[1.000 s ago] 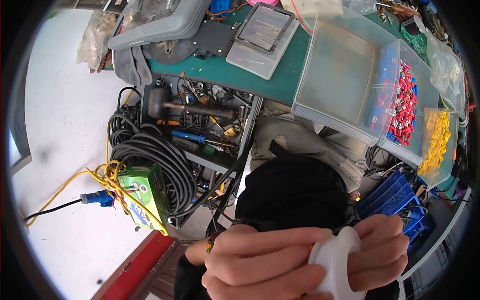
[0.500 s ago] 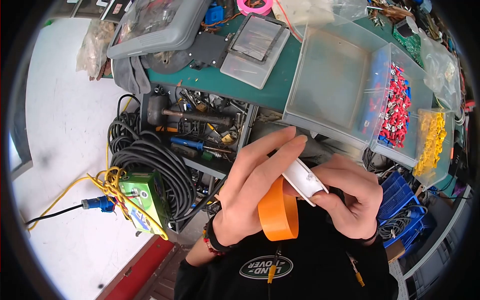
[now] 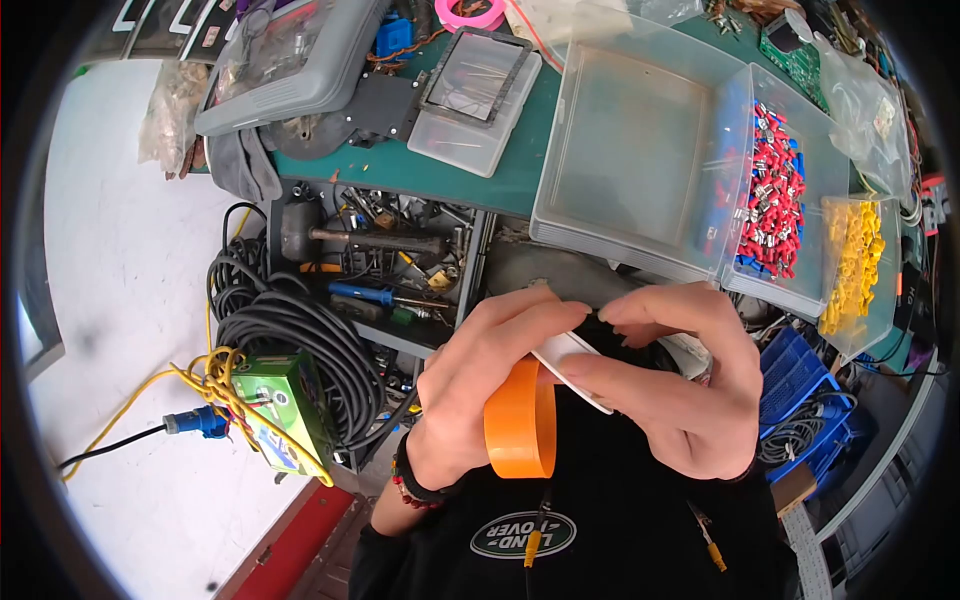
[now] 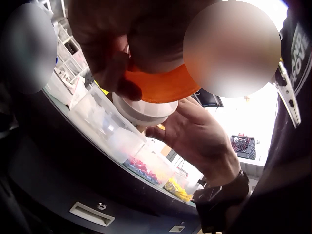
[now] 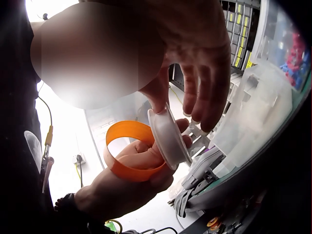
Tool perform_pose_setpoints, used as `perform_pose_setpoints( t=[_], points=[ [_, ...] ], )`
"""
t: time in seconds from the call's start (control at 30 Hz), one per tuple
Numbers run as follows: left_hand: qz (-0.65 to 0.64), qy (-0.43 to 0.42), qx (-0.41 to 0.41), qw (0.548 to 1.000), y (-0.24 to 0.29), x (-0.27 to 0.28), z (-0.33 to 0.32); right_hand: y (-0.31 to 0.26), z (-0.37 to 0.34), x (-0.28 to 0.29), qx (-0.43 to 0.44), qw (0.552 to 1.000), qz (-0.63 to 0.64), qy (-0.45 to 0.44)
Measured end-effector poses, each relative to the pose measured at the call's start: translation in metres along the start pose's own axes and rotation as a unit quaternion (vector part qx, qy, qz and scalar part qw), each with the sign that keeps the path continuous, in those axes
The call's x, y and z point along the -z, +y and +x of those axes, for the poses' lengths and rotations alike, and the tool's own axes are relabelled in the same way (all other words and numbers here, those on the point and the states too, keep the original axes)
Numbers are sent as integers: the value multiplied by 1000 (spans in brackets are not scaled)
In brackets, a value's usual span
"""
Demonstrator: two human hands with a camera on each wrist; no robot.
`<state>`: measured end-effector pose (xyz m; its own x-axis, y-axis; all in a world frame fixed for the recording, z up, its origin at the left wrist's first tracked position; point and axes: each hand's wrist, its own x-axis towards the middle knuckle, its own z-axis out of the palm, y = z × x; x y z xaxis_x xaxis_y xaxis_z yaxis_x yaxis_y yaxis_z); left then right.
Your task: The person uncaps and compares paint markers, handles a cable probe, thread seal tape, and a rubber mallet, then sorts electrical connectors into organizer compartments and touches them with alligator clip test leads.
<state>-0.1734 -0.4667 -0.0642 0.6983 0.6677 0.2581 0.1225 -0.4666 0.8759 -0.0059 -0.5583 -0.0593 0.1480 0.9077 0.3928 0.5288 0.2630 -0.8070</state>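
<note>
My left hand holds a white flanged spool by its edge. An orange ring hangs round fingers of this hand, beside the spool. In the right wrist view the white spool stands on edge, its wide groove between two flanges, next to the orange ring. My right hand has its thumb against the spool, while its other fingers stand apart from it, loosely bent. The left wrist view shows the spool's rim below the ring, with my right hand beyond.
Clear plastic bins stand on the green bench, holding red and blue terminals and yellow ones. An open drawer holds a mallet and other tools. Coiled black cable and a green box are at left.
Both hands came up from the bottom edge, then shifted left in the head view. The right fingers have come off the spool while the thumb stays on it. The orange ring came into view.
</note>
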Motion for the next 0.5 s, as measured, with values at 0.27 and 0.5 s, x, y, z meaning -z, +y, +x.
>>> perform_pose_setpoints(
  t=[0.27,0.5],
  points=[
    [30,-23,-7,999,1,-3,3,0,0,2,-27,999,12,30],
    [-13,-10,29,999,-1,-1,-2,1,-6,7,-30,995,75,52]
  ],
)
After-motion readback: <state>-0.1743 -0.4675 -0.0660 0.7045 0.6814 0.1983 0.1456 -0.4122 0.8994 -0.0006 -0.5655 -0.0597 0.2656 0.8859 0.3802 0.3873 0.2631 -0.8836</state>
